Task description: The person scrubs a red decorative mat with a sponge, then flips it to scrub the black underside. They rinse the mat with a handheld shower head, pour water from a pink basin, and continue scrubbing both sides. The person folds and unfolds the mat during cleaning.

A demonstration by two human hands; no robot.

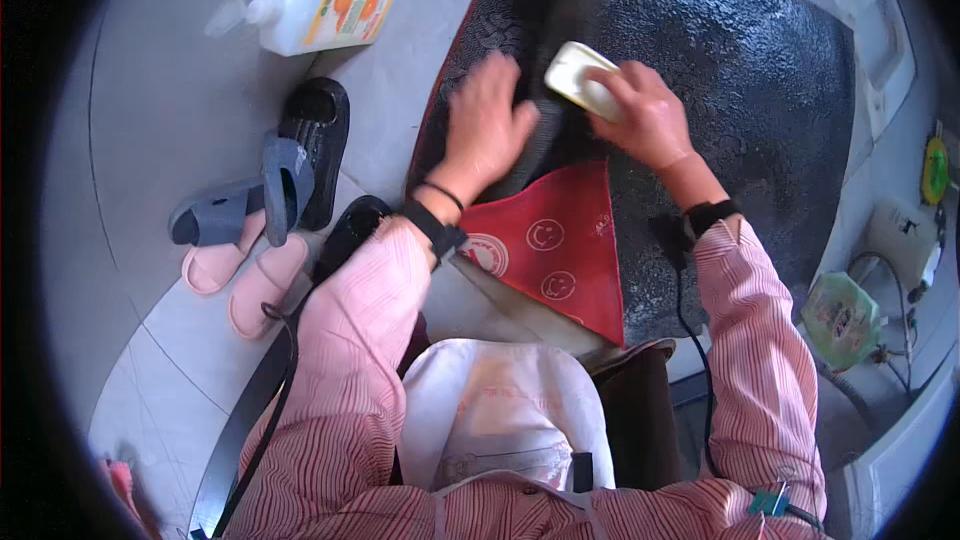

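A wet, dark grey floor mat point(740, 130) lies in front of me. Its near left corner is folded over, and the red underside point(550, 250) shows with smiley faces on it. My right hand point(650, 120) is closed around a pale cream scrub brush point(575, 70), held over the mat; the brush's underside is hidden. Left of it, my left hand point(488, 125) is at the mat's raised fold, slightly blurred, fingers stretched out and thumb apart, holding nothing. Whether its palm touches the mat, I cannot tell.
At the upper left a white bottle point(325, 12) with an orange label lies by its flipped cap. Black, grey-blue and pink slippers point(265, 285) are on the tiles at left. A squat toilet edge point(880, 40), a green container point(842, 320) and hoses line the right.
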